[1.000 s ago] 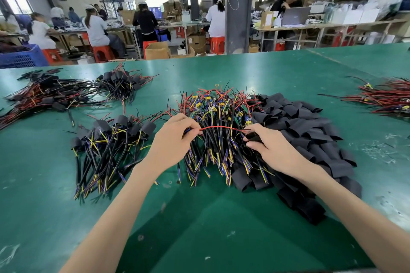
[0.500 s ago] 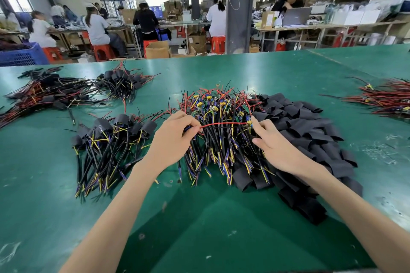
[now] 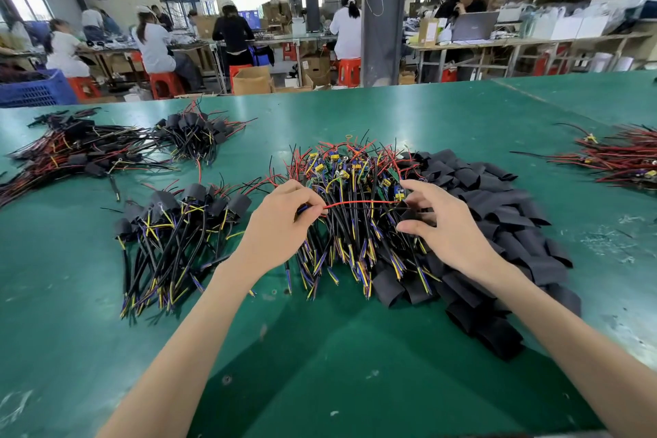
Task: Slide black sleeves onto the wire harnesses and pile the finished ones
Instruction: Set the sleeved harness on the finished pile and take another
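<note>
**Head view.** The left hand [image 3: 281, 224] is pinching one wire harness [image 3: 359, 203] in a narrow grip and holding its red lead taut. The lead is running above the heap of unsleeved harnesses [image 3: 355, 256] at the middle of the table [image 3: 320, 348]. The right hand [image 3: 451, 228] was lying flat on the pile of black sleeves [image 3: 505, 210] a second ago. It is now rising to the lead's free end with its fingers spread. Something dark is sitting between thumb and fingers, but it cannot be told whether this grip is holding a sleeve. The step appears to be passing from picking a sleeve to threading it. The left hand is keeping its place, and the finished pile [image 3: 177, 224], to its left, is lying unchanged.
</note>
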`<state>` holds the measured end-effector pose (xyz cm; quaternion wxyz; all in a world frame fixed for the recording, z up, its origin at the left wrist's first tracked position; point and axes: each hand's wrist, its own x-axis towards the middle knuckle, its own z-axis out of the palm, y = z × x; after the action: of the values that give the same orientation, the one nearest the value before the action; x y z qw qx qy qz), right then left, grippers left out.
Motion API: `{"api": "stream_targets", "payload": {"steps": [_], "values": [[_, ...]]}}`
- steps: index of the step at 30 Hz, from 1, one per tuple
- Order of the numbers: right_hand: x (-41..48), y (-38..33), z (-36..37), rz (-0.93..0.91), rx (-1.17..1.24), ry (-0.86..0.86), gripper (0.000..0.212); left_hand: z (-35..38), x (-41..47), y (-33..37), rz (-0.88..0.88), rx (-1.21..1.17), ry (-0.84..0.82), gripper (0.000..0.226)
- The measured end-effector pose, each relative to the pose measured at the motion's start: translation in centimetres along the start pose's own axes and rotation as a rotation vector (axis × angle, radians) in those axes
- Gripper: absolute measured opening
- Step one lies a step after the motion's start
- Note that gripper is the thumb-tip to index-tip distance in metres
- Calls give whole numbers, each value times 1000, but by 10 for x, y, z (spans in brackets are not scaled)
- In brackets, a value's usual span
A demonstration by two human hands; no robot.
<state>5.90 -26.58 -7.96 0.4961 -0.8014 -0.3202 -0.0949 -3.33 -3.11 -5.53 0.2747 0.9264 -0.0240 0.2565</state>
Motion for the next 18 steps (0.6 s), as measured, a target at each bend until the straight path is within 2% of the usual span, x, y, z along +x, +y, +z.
{"api": "stream_targets", "payload": {"steps": [18], "values": [[-1, -9, -2, 41, -21, 37, 60, 1, 0, 1, 6, 17, 32, 9]]}}
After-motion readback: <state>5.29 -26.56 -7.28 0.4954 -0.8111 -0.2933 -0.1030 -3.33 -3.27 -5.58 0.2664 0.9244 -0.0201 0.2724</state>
